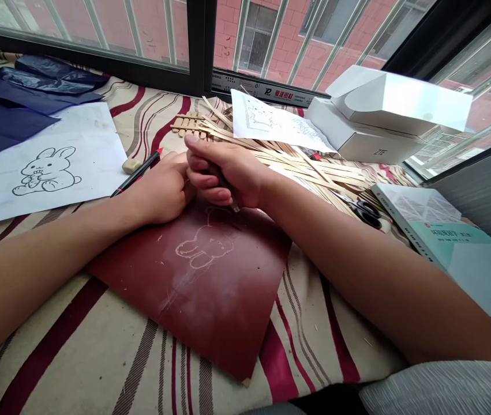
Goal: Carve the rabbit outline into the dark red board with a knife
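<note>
Striped cloth (141,369) spread beneath everything, a barred window (98,34) beyond it. Across the cloth, a dark red board (210,311) scored with a pale rabbit outline (199,248). Off to the left, a rabbit drawing (46,173) on white paper, with carbon sheets (11,86) above it. Off to the right, white boxes (366,132), a book (444,248), and a heap of bamboo strips (314,167) under a loose sheet (280,121), with scissors (368,213) at its edge and a small stick lattice (187,124) at its far end.

Work in hand: a pointed tool (230,196) in the right hand (223,173), tip just over the board's upper edge. Right grip narrow, closed tightly around the tool. Left hand (158,193) curled against the right fingers, touching a red-capped marker (124,184), hold on it impossible to tell; eraser (129,166) just beside.
</note>
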Demonstrator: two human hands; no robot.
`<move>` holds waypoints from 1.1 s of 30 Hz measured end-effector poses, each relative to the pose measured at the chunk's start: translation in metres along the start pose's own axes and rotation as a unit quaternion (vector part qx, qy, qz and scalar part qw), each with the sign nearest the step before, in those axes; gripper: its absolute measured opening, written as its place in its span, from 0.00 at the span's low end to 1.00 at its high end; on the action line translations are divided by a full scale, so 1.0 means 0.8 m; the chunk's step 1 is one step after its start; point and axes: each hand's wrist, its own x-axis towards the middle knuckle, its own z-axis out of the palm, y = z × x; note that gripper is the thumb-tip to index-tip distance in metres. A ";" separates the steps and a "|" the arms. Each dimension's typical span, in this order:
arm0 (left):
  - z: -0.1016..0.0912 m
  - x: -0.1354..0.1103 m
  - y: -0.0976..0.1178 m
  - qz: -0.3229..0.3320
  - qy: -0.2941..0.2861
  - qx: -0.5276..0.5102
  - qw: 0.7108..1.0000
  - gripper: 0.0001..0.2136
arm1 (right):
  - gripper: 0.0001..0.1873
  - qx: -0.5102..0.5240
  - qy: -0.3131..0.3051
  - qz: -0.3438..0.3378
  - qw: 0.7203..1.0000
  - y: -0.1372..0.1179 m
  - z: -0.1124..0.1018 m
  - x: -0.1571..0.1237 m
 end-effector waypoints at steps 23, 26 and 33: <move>0.003 0.003 -0.003 -0.011 0.021 0.105 0.994 0.15 | 0.28 -0.263 0.143 -0.086 0.950 -0.056 -0.030 -0.022; 0.002 0.001 0.001 -0.044 0.026 0.129 0.990 0.12 | 0.24 -0.199 0.110 -0.138 0.964 -0.054 -0.018 -0.025; -0.005 -0.006 0.020 -0.079 0.027 0.185 0.979 0.09 | 0.33 -0.034 0.114 -0.150 0.981 -0.014 0.020 -0.007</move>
